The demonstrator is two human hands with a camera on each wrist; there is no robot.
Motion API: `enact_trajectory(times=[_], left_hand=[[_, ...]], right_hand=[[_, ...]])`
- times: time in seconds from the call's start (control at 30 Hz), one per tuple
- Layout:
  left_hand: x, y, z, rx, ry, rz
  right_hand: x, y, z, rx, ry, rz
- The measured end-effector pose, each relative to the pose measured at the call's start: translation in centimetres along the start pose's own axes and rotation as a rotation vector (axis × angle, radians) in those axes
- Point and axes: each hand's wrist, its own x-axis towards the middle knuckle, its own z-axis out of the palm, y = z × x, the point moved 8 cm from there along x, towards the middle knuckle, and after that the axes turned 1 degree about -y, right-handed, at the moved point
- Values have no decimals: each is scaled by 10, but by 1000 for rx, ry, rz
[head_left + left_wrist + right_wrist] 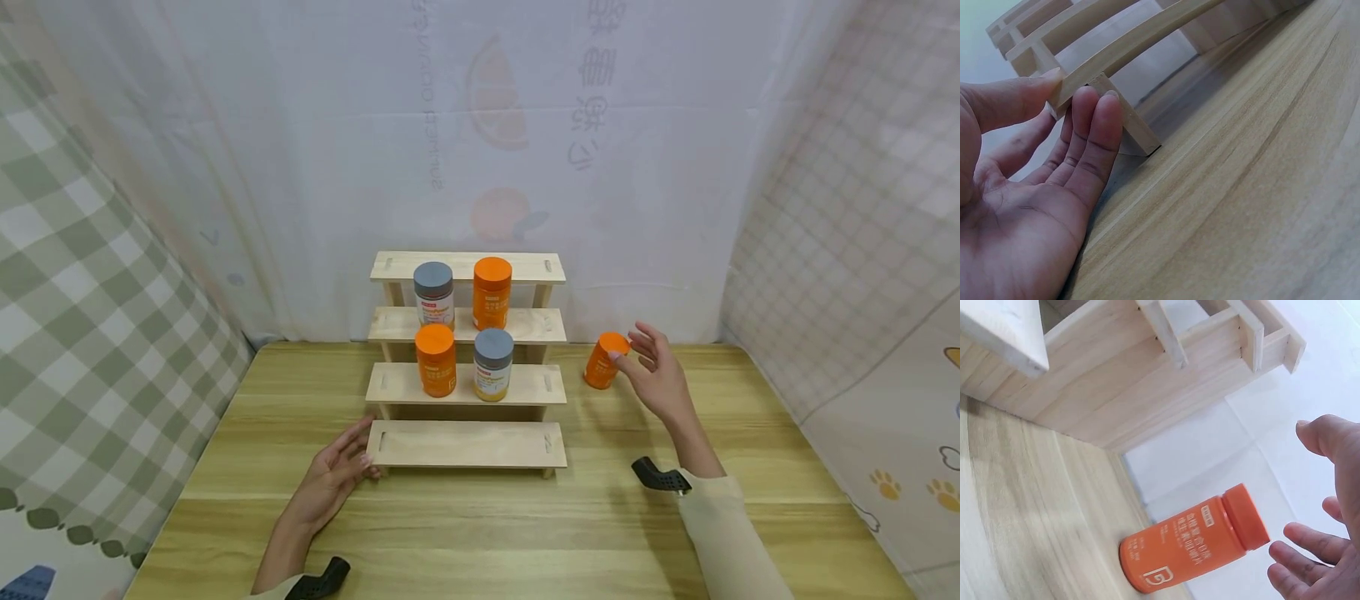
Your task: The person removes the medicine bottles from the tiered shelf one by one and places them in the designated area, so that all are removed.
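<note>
A stepped wooden shelf [467, 443] stands at the middle of the table. My left hand [330, 482] grips the front left corner of its lowest step; in the left wrist view the thumb [1019, 97] lies on top of the board and the fingertips [1107, 109] come up from below beside the leg. To the right of the shelf, an orange supplement bottle [604, 362] stands upright on the table. Beside its lid is my right hand [660, 379], fingers spread and loosely bent. The right wrist view shows a gap between those fingers and the orange bottle [1185, 544].
On the third step up are a grey-lidded bottle [434, 292] and an orange bottle [492, 296]. One step lower stand another orange bottle [436, 360] and another grey-lidded bottle [492, 364]. A white curtain [315, 192] hangs behind; checked cloth [90, 250] borders the left.
</note>
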Motion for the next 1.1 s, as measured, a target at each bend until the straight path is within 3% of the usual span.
enact_trajectory(times=[0.53, 0.7, 1.1], left_hand=[[0, -1, 0, -17, -18, -3], [0, -1, 0, -18, -10, -13], [1, 0, 1, -23, -13, -12]], right_hand=[[-7, -49, 0, 11, -1, -149], [-7, -70, 6, 18, -36, -210], [-4, -104, 31, 59, -147, -264]])
